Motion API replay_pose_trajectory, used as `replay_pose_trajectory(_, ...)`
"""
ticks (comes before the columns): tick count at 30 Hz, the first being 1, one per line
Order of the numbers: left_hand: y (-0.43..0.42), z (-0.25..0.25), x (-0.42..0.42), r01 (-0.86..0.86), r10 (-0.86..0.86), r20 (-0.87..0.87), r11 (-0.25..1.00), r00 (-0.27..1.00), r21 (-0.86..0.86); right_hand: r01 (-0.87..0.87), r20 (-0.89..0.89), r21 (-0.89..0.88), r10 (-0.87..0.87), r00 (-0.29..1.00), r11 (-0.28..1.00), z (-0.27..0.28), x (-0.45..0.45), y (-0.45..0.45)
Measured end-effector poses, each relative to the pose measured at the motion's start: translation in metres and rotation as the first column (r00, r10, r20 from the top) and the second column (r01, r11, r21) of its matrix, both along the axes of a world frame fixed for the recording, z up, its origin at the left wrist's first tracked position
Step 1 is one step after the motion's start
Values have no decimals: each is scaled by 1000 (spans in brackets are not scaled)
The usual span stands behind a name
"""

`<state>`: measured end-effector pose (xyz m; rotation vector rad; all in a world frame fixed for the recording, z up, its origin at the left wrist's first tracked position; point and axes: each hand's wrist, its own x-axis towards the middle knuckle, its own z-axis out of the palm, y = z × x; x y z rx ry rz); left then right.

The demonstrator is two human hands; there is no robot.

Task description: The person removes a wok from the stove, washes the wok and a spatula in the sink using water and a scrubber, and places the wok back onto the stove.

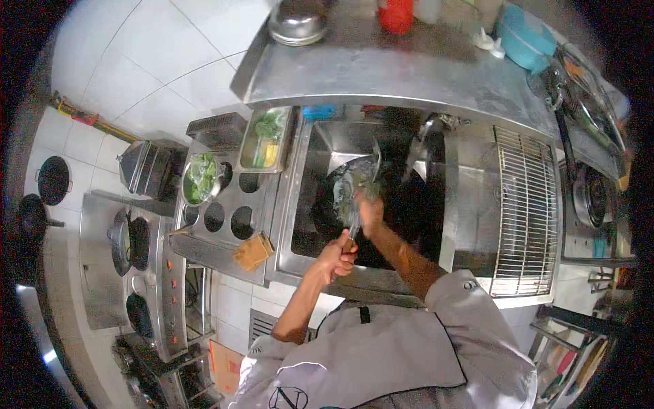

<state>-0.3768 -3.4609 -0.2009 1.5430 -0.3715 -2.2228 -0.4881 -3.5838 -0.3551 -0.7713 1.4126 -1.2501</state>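
Two hands meet at a wet pan over the sink, the left hand closed around its handle at six o'clock, the right hand, fingers too blurred to tell, at five.

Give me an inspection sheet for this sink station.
Surface: steel sink, beside a steel counter with round holes.
Job's things: what looks like a pan in the sink; contents blurred.
Clutter: brown cloth, bowl of greens, steel tray with greens.
Grippers: left hand on the handle; right hand at the pan, grip unclear.
Cables: nothing seen.
Surroundings: stove left, wire rack right.
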Motion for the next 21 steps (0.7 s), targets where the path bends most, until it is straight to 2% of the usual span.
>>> replay_pose_trajectory(1, -1, -22, 14, -64, 74, -195, 996, 978, 57, -15, -127, -120, 0, 992, 993, -8, 12, 2)
replay_pose_trajectory(2, -5, -22, 20, -108, 148, -378, 986, 914, 125, -23, 22, -15, 23, 999, 1000, -5, 16, 1)
replay_pose_trajectory(3, 0, -23, 22, -131, 203, -487, 975, 850, 179, -44, 171, 98, 27, 985, 994, -4, 18, 6)
replay_pose_trajectory(4, 6, -23, 27, -129, 201, -495, 976, 846, 175, -62, 240, 148, 25, 970, 987, -2, 14, 4)
replay_pose_trajectory(6, 19, -7, 38, -106, 384, -677, 904, 628, 414, -78, 395, 178, 2, 919, 981, 13, 2, -12)
replay_pose_trajectory(7, 27, -10, 47, -28, 389, -781, 902, 489, 431, -71, 484, 158, -15, 875, 985, 25, -7, -27)
replay_pose_trajectory(8, 37, -12, 58, -21, 384, -784, 903, 488, 429, -61, 568, 141, -30, 823, 988, 32, -13, -34)
replay_pose_trajectory(9, 47, -14, 67, 77, 428, -826, 870, 367, 486, -57, 563, 137, -30, 826, 989, 35, -19, -36)
replay_pose_trajectory(10, 55, -17, 76, 180, 476, -845, 834, 245, 522, -69, 672, 158, -56, 739, 985, 38, -23, -39)
replay_pose_trajectory(11, 60, -26, 85, 185, 421, -851, 852, 314, 490, -81, 769, 177, -86, 634, 981, 41, -23, -41)
replay_pose_trajectory(12, 62, -26, 96, 195, 416, -852, 851, 317, 487, -71, 768, 174, -91, 634, 982, 35, -18, -34)
replay_pose_trajectory(13, 59, -25, 104, 171, 74, -697, 946, 713, 275, 64, 517, 14, -62, 854, 998, 30, -9, -22)
replay_pose_trajectory(14, 52, -24, 107, 249, -225, -295, 968, 929, 44, 135, 206, -188, -96, 974, 973, 18, -4, -19)
replay_pose_trajectory(15, 49, -21, 99, 301, -293, 146, 953, 945, -28, 135, 14, -215, -135, 991, 967, 0, 1, -13)
replay_pose_trajectory(16, 47, -24, 93, 304, -296, 149, 952, 943, -28, 142, -179, -230, -185, 966, 963, -17, 6, -7)
replay_pose_trajectory(17, 44, -29, 86, 275, -256, 212, 960, 943, -62, 149, -112, -258, -183, 977, 955, -26, 12, 5)
replay_pose_trajectory(19, 38, -34, 69, 226, -176, 290, 963, 941, -150, -26, -381, -336, -111, 918, 942, 14, 6, 16)
replay_pose_trajectory(20, 39, -36, 64, 236, -186, 293, 960, 938, -147, -15, -377, -335, -120, 918, 942, 36, -4, 20)
replay_pose_trajectory(21, 41, -38, 58, 211, -126, 358, 955, 925, -208, -169, -387, -236, 66, 920, 957, 51, -17, 22)
